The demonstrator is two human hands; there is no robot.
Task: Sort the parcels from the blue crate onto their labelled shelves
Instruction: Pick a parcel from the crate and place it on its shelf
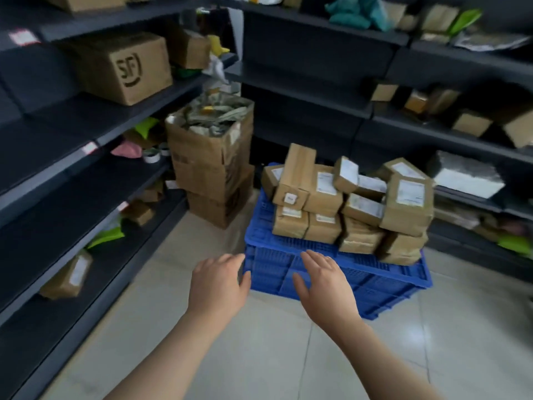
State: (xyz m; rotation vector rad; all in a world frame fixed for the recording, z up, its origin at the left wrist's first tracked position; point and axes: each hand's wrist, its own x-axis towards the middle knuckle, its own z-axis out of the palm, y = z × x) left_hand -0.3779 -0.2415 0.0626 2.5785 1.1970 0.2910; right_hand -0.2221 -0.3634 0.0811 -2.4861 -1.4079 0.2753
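**Both hands open before the blue crate, parcels piled high**

The blue crate [331, 272] stands on the light tiled floor [288, 356], in the corner between two dark shelf units. The brown cardboard parcels [354, 203], most with a white label, are stacked in it in several layers. The pile rises well above the rim and sits mostly on the far and right side, and the upper parcels lie tilted. On the near left side, a bare strip of blue plastic mesh shows.

The left hand [219, 284] and the right hand [326, 281] are stretched forward, palms down, at the near side of the crate. The fingers of both are straight and a little apart, and they hold nothing. I cannot tell if the fingertips touch the crate.

The floor in front of the crate, under the arms, is free, and there is also a strip of floor between the crate and the left shelves [86, 174]. On the right, the crate comes close to the right shelves [461, 134].

Just beside the far left corner of the crate stands a tall open carton [210, 148], full of crumpled packing material, on top of another carton. On the left shelves there is a big printed box [121, 67], rolls of tape [151, 155], green bags and some small parcels. The right shelves carry small boxes and a silver-wrapped packet [467, 177].
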